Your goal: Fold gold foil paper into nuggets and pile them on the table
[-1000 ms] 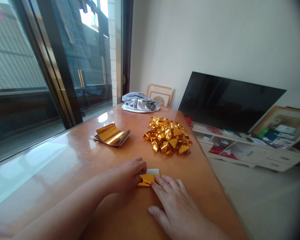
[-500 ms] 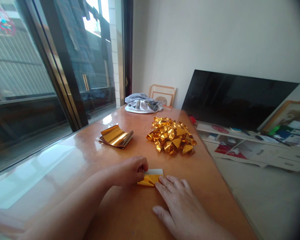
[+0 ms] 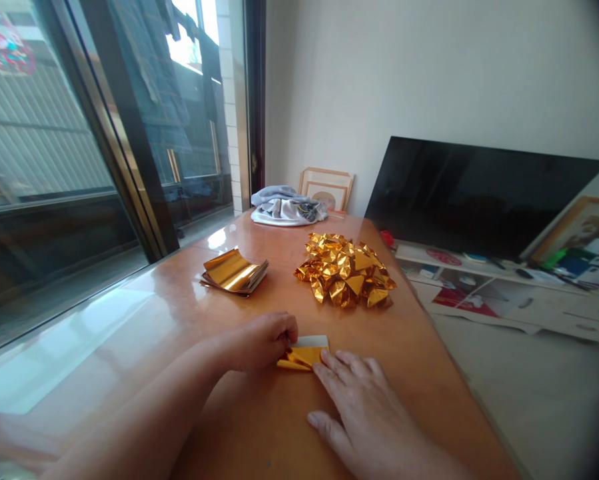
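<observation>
A sheet of gold foil paper (image 3: pixel 306 356) lies partly folded on the table, with a pale strip of its back showing along the far edge. My left hand (image 3: pixel 269 339) is closed on the sheet's left end, its fingers curled and pinching there. Flat beside it, my right hand (image 3: pixel 356 400) has its fingers stretched out and the fingertips pressing the sheet's right end down. Farther off, to the left, is a stack of gold foil sheets (image 3: pixel 234 272). A heap of folded gold foil pieces (image 3: pixel 346 272) sits to the right of that stack.
The glossy wooden table (image 3: pixel 249 427) runs away from me. At its far end lie a crumpled grey cloth (image 3: pixel 284 207) and framed pictures (image 3: pixel 329 187) against the wall. A television (image 3: pixel 479 193) stands on a white cabinet (image 3: pixel 529 310) at the right; a glass door (image 3: pixel 179 120) is at the left.
The folded gold layer at the sheet's left end has shifted slightly under my left fingers. Both hands stay in nearly the same place, and the camera view has moved a little.
</observation>
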Demonstrator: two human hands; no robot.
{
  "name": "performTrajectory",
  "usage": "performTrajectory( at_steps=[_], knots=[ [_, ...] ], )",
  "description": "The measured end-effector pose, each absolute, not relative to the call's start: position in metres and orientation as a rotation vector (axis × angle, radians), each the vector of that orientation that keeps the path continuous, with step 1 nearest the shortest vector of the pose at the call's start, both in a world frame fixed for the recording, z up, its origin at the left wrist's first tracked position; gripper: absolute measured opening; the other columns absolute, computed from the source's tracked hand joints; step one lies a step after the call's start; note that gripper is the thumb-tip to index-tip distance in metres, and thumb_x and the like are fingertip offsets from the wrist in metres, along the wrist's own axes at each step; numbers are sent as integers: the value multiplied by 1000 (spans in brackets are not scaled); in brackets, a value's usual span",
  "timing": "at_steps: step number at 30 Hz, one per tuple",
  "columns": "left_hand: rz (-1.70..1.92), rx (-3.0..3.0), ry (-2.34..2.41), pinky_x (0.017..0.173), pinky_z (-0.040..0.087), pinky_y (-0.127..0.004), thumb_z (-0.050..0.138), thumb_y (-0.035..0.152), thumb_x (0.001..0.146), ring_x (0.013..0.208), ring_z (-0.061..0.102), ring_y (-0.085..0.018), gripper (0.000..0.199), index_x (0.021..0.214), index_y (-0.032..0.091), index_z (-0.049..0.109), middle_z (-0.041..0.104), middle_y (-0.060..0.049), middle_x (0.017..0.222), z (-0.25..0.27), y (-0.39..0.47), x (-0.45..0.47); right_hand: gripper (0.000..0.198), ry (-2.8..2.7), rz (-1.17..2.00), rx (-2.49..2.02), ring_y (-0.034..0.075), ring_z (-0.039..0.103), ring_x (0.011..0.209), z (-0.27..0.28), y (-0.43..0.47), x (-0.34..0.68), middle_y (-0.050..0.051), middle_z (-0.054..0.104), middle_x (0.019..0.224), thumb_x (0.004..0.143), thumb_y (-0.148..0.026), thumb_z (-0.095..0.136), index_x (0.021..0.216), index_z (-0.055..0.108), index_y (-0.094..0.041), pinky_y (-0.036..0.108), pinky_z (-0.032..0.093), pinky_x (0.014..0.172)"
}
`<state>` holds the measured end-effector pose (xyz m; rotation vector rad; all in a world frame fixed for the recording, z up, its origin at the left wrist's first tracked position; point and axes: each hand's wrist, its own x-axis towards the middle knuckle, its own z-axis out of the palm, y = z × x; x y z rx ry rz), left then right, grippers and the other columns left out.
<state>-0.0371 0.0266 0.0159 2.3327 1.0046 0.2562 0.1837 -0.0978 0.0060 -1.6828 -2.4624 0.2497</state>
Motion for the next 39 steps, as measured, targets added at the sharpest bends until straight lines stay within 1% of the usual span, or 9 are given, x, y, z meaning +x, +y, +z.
performTrajectory(
  at_steps=[5,9,13,17,21,25,30,33,39],
  knots=[
    [246,2285,1006,71,46,-26,49,19,84,82,58,-16,16,92,20,62,66,-2,93,21,28,-38,58,-2451,253,-1664,35,50,130,8,-97,183,8,55,148,91,-49,59,144,55,-26,56,35,108],
    [208,2244,1027,70,47,-25,50,21,84,82,59,-16,16,93,20,63,67,-2,94,24,28,-37,56,-2449,249,-1648,35,50,129,5,-96,183,8,56,147,91,-47,61,143,56,-27,56,36,108],
    [187,2256,1012,64,45,-24,58,22,77,78,58,-16,21,98,21,62,65,-1,94,22,26,-37,54,-2449,226,-1654,35,51,128,5,-97,183,7,57,146,91,-46,61,142,57,-28,56,36,107],
    [206,2298,982,62,43,-23,57,13,70,76,57,-15,25,94,21,59,61,-1,92,18,25,-37,53,-2456,232,-1659,35,50,127,8,-97,182,7,57,146,91,-46,61,141,59,-27,56,36,107],
    [244,2414,911,67,45,-23,54,9,73,79,57,-15,23,92,20,61,59,-2,97,17,23,-37,53,-2454,243,-1666,35,50,128,8,-97,183,7,57,146,92,-48,60,140,60,-27,56,36,108],
    [205,2406,873,74,48,-24,53,8,78,85,59,-16,29,98,23,68,59,-4,108,20,20,-38,55,-2457,247,-1671,35,49,129,7,-97,184,7,56,146,92,-52,59,142,57,-28,56,35,108],
    [207,2428,799,86,49,-27,53,7,81,92,60,-18,33,100,25,73,61,-5,107,25,17,-37,58,-2460,251,-1668,35,46,132,8,-97,184,6,54,149,92,-55,57,144,54,-30,55,34,110],
    [210,2459,761,86,49,-26,53,5,81,94,59,-18,39,104,27,75,61,-5,105,24,18,-37,60,-2471,265,-1680,35,43,135,6,-96,184,5,52,151,93,-57,55,146,52,-30,56,32,111],
    [210,2475,760,86,50,-26,54,3,80,93,60,-17,43,108,28,75,61,-4,105,23,19,-38,64,-2476,275,-1691,36,42,137,3,-95,187,6,49,153,93,-60,53,149,48,-30,57,30,113]
  ],
)
